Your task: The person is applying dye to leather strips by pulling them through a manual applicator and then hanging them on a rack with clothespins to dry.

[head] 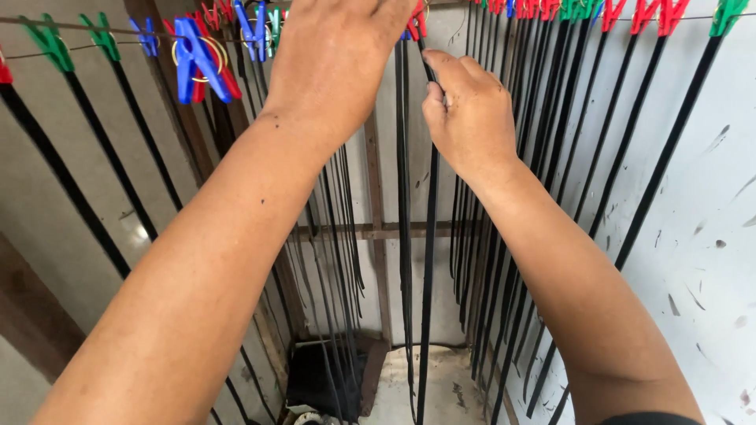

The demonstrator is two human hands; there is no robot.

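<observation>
- Right hand (468,118): thumb and fingers pinched together on a black strip (428,260), just below the line, centre of view. Pinching near the top keeps the strip steady at its hanging end.
- Left hand (335,59): raised to the wire line (118,30) at the top, fingertips cut off by the frame edge; can't tell whether it is closed on anything. Probably working a peg up there, but that is not visible.
- Strip: long, narrow, flat, matte black, hangs straight down almost to the floor, free at the bottom.
- Around it: many like strips (504,260) hang in rows left and right, each clipped at the top so it hangs apart.
- Pegs: blue clothespin (197,59) and green clothespin (49,43) far left, red clothespins (657,14) far right.
- Behind: pale wall (709,236) with dark smudges, wooden frame (376,228) at centre.
</observation>
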